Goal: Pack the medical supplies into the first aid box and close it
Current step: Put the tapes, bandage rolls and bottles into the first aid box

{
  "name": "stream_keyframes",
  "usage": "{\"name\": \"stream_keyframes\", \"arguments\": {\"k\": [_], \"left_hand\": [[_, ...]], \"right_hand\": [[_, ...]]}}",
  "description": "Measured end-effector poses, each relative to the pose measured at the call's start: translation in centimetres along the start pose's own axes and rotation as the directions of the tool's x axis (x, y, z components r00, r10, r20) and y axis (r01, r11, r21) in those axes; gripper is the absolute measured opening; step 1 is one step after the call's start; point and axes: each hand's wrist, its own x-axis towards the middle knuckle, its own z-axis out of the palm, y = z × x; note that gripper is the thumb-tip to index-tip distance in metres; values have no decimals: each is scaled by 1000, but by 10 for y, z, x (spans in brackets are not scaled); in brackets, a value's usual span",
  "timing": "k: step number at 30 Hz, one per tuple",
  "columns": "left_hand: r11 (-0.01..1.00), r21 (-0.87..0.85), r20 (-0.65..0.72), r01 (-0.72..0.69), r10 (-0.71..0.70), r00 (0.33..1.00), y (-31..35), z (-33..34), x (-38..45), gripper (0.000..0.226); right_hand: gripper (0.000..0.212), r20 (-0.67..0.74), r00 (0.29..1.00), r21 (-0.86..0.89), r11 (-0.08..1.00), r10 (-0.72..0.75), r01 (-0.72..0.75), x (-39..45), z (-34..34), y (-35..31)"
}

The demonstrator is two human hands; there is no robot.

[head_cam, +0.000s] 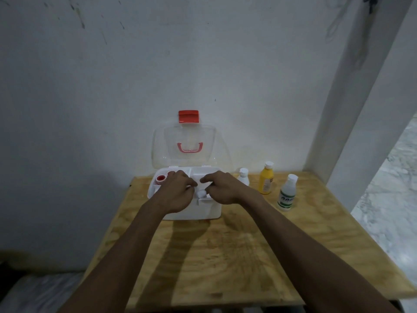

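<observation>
The white first aid box (pixel 194 213) stands open at the back of the wooden table, its clear lid (pixel 191 143) with red latch and pink handle leaning against the wall. A white divided tray sits in its top, with a red-capped item (pixel 161 178) in the left compartment. My left hand (pixel 178 190) and my right hand (pixel 222 188) rest over the tray, fingers curled at its middle. A small white bottle cap (pixel 201 193) shows between them. To the right of the box stand a small white bottle (pixel 243 176), a yellow bottle (pixel 266 178) and a clear bottle with a green label (pixel 287 193).
The plywood table (pixel 225 256) is pushed against a white wall; a white pillar (pixel 352 109) rises at its right back corner. Marble floor lies to the right, beyond the table edge.
</observation>
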Motion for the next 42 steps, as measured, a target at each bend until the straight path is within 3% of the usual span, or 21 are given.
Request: {"name": "stream_keyframes", "arguments": {"k": [8,20,24,28,32,35,39,42], "left_hand": [[989,-144,-130,20,-38,991,1,4,-12,30],[986,-159,-127,56,-77,989,0,4,-14,37],[984,-174,-168,37,-67,984,3,1,-15,51],[980,-199,-285,-24,-34,958,31,-3,-14,36],[958,-273,-373,-92,-17,928,75,4,-8,37],[951,-267,-377,-158,48,925,106,17,6,41],[965,-246,-238,-95,35,971,136,38,29,48],[976,-218,-125,-4,-23,992,145,55,45,51]], "right_hand": [[48,-81,996,108,994,23,-14,-2,3,3],[40,-180,984,168,985,-17,48,-8,-1,3],[37,-251,968,179,981,-25,72,-17,-5,2],[31,-441,898,223,967,-15,126,-42,-20,15],[23,-682,726,218,972,90,84,-63,-40,50],[28,-781,605,169,985,157,-37,-71,-50,82],[45,-720,630,189,956,291,-226,-75,-54,118],[51,-659,683,192,948,316,-253,-77,-49,132]]}}
